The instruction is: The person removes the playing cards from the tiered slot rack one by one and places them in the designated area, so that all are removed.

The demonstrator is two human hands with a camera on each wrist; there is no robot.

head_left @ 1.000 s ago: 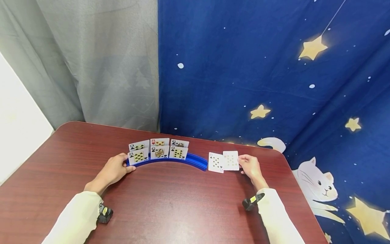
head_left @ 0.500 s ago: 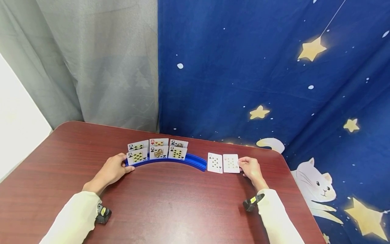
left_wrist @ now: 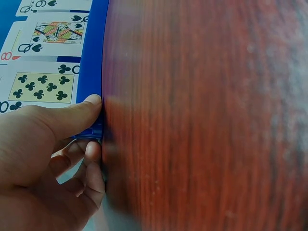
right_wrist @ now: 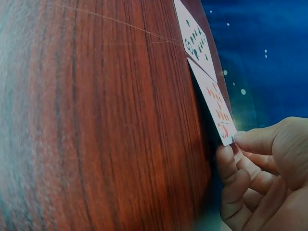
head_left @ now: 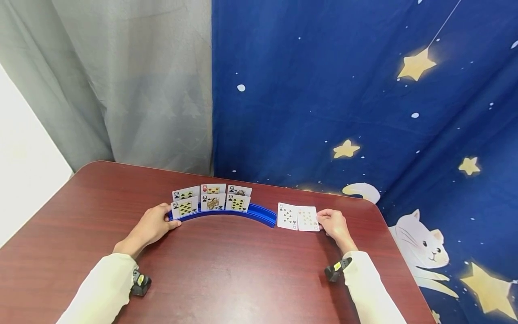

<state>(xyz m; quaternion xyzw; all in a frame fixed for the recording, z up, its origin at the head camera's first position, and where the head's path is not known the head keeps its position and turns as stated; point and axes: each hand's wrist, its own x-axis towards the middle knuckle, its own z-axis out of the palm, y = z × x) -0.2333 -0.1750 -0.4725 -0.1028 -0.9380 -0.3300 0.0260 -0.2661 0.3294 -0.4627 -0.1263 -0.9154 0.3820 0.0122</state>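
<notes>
My left hand [head_left: 151, 225] grips the left end of a curved blue card holder [head_left: 263, 215], its thumb on the front face in the left wrist view. Several playing cards stand in the holder in two rows, among them a queen of spades [left_wrist: 57, 34] and a clubs card [left_wrist: 43, 86] beside the thumb. At the right, my right hand [head_left: 333, 225] pinches the edge of a red-pip playing card [head_left: 308, 218]. In the right wrist view this card [right_wrist: 215, 106] is tilted, its near end raised off the table. A black-pip playing card [head_left: 287, 216] lies next to it.
The red-brown wooden table [head_left: 226, 274] has rounded far corners. Behind it hang a grey curtain [head_left: 158, 90] and a blue star-patterned curtain [head_left: 283, 112]. The right stretch of the holder's groove shows bare, close to the black-pip card.
My right hand has drawn the red-pip card slightly toward me, from overlapping the black-pip card to lying edge by edge with it. The left hand and holder keep their place.
</notes>
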